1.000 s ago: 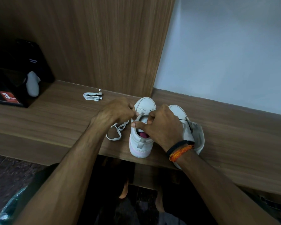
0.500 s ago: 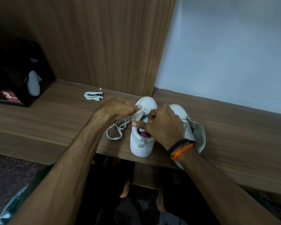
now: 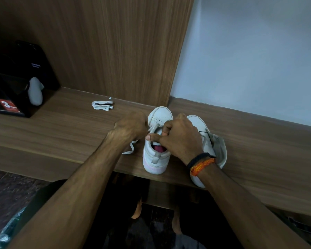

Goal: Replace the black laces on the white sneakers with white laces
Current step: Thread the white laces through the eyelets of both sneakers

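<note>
Head view. Both forearms reach up from the lower edge of the frame and meet at centre over the near white low-top sneaker, which stands upright on the brown wood-grain bench with its heel at the front edge and its toe toward the wall. The left hand, just left of the shoe, is curled with knuckles up and grasps the flat white lace where it leaves the eyelets; the slack of that lace loops on the bench below the wrist. The right hand lies over the shoe's throat, thumb stretched left across the opening and fingers curled on the lace at the tongue, hiding most of the eyelet rows. A black band and an orange woven thread bracelet circle the right wrist. The second white sneaker lies just right of the first, largely behind the right hand and forearm; thin black lines cross its upper. A folded bundle of white lace rests on the bench at centre left, well apart from the shoes. A black carton with a red label occupies the far left, with a pale object against it. A wood panel and pale wall fill the upper frame.
</note>
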